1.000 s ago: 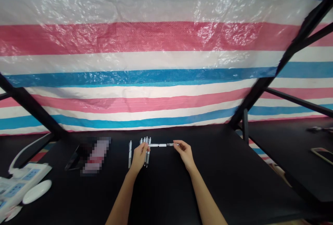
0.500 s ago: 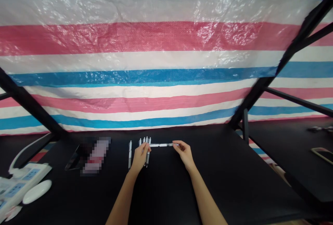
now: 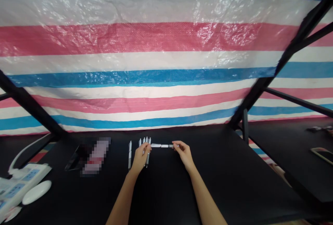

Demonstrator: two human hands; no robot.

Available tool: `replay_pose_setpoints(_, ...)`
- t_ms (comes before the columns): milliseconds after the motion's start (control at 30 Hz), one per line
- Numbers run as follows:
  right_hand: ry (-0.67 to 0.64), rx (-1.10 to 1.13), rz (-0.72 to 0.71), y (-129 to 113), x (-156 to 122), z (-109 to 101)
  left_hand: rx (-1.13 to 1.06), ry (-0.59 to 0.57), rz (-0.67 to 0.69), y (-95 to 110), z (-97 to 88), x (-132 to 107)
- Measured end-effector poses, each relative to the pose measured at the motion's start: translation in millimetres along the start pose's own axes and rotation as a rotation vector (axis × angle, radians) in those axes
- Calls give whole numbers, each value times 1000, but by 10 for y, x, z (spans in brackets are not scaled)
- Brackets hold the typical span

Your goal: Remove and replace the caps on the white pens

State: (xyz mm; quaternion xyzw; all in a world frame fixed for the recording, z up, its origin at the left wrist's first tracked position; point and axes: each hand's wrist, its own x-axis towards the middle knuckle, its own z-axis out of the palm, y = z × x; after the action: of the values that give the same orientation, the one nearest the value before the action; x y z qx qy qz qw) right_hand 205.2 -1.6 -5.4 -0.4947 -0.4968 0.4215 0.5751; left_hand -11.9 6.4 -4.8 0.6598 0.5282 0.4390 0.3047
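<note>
A white pen (image 3: 160, 145) is held level between both hands above the black table (image 3: 166, 190). My left hand (image 3: 141, 155) pinches its left end, fingers closed. My right hand (image 3: 183, 152) pinches the grey tip end on the right, fingers closed too. Behind and under my left hand lies a row of several white pens (image 3: 145, 141) pointing away from me. One more white pen (image 3: 129, 154) lies apart, to the left of that row.
A dark phone (image 3: 75, 157) and a blurred pinkish item (image 3: 95, 155) lie at the left. A white power strip (image 3: 15, 185) and a white oval object (image 3: 36, 191) sit at the far left edge. Black frame bars cross in front of the striped tarp.
Both hands have drawn slightly closer along the held pen; the right hand has crept a little left. Nothing else has moved.
</note>
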Motion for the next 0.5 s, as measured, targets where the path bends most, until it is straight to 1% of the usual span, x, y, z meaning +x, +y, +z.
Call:
replay_pose_setpoints(133, -12, 21, -4, -1, 1, 1, -20, 7, 13, -33, 7, 4)
replay_pose_setpoints(267, -16, -2, -7, -3, -4, -3, -22, 12, 68, -52, 2, 10)
replay_pose_setpoints(400, -29, -23, 21, 2, -12, -3, -4, 12, 120, -64, -6, 15)
replay_pose_setpoints(500, -41, -12, 46, -2, -15, 4, 7, 24, 133, -71, -13, 20)
